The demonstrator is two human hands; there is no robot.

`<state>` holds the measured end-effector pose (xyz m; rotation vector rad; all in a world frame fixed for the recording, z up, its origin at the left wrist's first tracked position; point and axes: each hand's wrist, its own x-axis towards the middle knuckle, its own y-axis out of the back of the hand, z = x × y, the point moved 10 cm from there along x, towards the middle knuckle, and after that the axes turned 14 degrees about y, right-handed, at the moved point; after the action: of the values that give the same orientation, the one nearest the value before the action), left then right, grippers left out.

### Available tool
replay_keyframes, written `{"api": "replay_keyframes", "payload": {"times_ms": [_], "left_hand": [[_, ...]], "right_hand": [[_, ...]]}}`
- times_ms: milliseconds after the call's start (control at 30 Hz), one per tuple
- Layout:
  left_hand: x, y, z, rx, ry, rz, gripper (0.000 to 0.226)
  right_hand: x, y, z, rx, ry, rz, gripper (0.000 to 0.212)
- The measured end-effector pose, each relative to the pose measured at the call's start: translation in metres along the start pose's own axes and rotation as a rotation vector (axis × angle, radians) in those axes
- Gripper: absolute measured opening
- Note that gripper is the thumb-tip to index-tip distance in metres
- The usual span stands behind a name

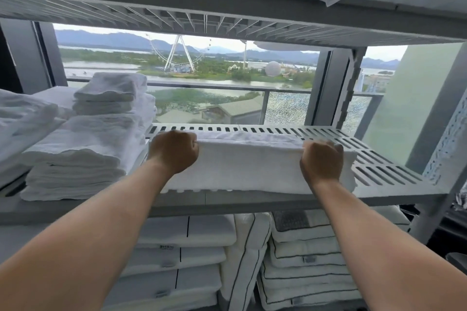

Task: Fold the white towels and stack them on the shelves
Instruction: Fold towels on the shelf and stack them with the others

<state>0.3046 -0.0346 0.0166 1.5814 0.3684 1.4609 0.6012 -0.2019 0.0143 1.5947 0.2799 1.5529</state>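
Note:
A folded white towel (249, 164) lies flat on the grey slotted shelf (384, 159), near its front edge. My left hand (174, 151) grips the towel's left end with curled fingers. My right hand (322, 161) grips its right end the same way. To the left on the same shelf stands a stack of folded white towels (80, 159), with a smaller folded stack (113, 93) behind it.
More white linen (22, 118) lies at the far left. The shelf above (227, 25) carries white bedding. Below the shelf are stacked pillows (303, 260) with dark piping. A window and balcony rail lie behind the rack.

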Motion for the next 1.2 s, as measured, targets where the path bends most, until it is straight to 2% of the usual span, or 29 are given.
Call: {"api": "replay_keyframes", "payload": {"times_ms": [67, 133, 233, 300, 467, 567, 667, 733, 800, 867, 1000, 1067, 1200], "left_hand": [[0.021, -0.016, 0.002, 0.023, 0.034, -0.009, 0.021], [0.041, -0.045, 0.001, 0.087, 0.078, -0.103, 0.020], [0.052, -0.108, -0.003, 0.176, 0.150, -0.463, 0.021], [0.052, -0.135, -0.001, 0.236, 0.140, -0.586, 0.023], [0.076, -0.149, -0.001, 0.311, 0.082, -0.584, 0.030], [0.089, -0.152, 0.001, 0.281, 0.021, -0.533, 0.031], [0.104, -0.145, 0.012, 0.241, -0.062, -0.263, 0.032], [0.118, -0.150, 0.008, 0.213, 0.007, -0.182, 0.030], [0.134, -0.168, 0.001, 0.172, 0.088, -0.231, 0.026], [0.146, -0.191, -0.002, 0.108, 0.130, -0.322, 0.025], [0.166, -0.236, 0.000, 0.006, 0.156, -0.528, 0.045], [0.176, -0.248, 0.001, -0.022, 0.154, -0.542, 0.047], [0.180, -0.256, 0.014, 0.055, -0.010, -0.450, 0.048]], "right_hand": [[0.025, -0.022, 0.002, 0.007, 0.029, -0.014, 0.024], [0.051, -0.058, 0.000, 0.010, 0.082, -0.118, 0.022], [0.069, -0.139, -0.007, 0.080, 0.166, -0.486, 0.022], [0.074, -0.176, -0.010, 0.138, 0.213, -0.635, 0.021], [0.100, -0.216, -0.011, 0.267, 0.207, -0.853, 0.018], [0.113, -0.226, -0.014, 0.222, 0.231, -1.004, 0.034], [0.133, -0.233, -0.024, 0.168, 0.224, -1.003, 0.033], [0.156, -0.233, -0.040, 0.181, 0.212, -0.857, 0.031], [0.176, -0.232, -0.056, 0.192, 0.228, -0.693, 0.030], [0.184, -0.238, -0.066, 0.225, 0.250, -0.600, 0.038], [0.176, -0.273, -0.063, 0.240, 0.249, -0.664, 0.056], [0.172, -0.285, -0.064, 0.252, 0.263, -0.695, 0.056], [0.181, -0.282, -0.066, 0.232, 0.227, -0.633, 0.049]]}}
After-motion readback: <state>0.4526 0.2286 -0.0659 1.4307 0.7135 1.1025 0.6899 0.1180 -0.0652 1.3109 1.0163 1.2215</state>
